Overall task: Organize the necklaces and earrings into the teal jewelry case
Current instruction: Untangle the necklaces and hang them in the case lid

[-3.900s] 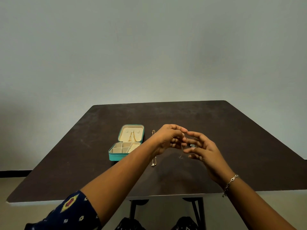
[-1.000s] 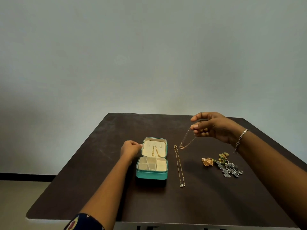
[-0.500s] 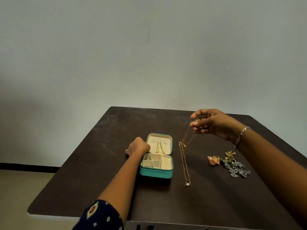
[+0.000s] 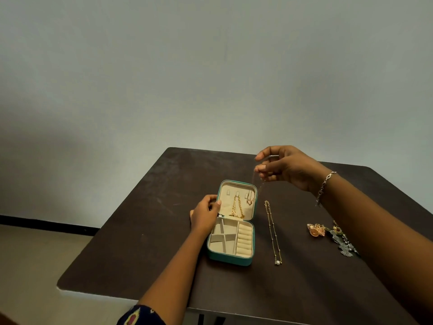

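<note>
Bare table (image 4: 145, 231) lies open to me left of the teal jewelry case (image 4: 228, 259) and below it in the frame, between the forearms. The left hand (image 4: 205, 215) grips the raised lid (image 4: 226, 205) at its left edge, closing that side. The right hand (image 4: 289, 168) holds a thin chain (image 4: 249, 202) dangling across the lid's right side. Right of the case, the pearl necklace (image 4: 273, 231) narrows the lane; the earring pile (image 4: 328, 233) lies farther right.

Patterned navy sleeve (image 4: 140, 316), silver bracelet (image 4: 325, 184)

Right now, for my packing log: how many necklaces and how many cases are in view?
Necklaces: 3 (gold chain in the teal case, thin chain in the right hand, pearl necklace on the table)
Cases: 1
Total: 4
</note>
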Available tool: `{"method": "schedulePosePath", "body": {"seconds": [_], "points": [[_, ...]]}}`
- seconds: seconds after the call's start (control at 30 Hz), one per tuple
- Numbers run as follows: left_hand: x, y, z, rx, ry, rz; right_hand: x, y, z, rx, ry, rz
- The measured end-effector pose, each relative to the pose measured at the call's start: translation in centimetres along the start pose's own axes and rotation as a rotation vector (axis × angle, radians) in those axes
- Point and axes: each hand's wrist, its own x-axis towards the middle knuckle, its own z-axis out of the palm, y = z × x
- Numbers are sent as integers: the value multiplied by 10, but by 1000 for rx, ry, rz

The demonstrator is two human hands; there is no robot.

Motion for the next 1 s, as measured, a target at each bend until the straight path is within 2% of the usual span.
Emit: {"method": "schedulePosePath", "body": {"seconds": [0.33, 0.6, 0.8, 1.0], "points": [[-5, 0, 0, 3, -8, 105, 26, 7, 30, -39, -34, -12], [-6, 0, 0, -3, -11, 104, 43, 25, 48, -81, -109, -28], [-5, -2, 1, -7, 5, 109, 56, 37, 54, -201, -76, -81], [-4, -4, 1, -8, 16, 123, 66, 51, 60, -367, 38, -195]]}}
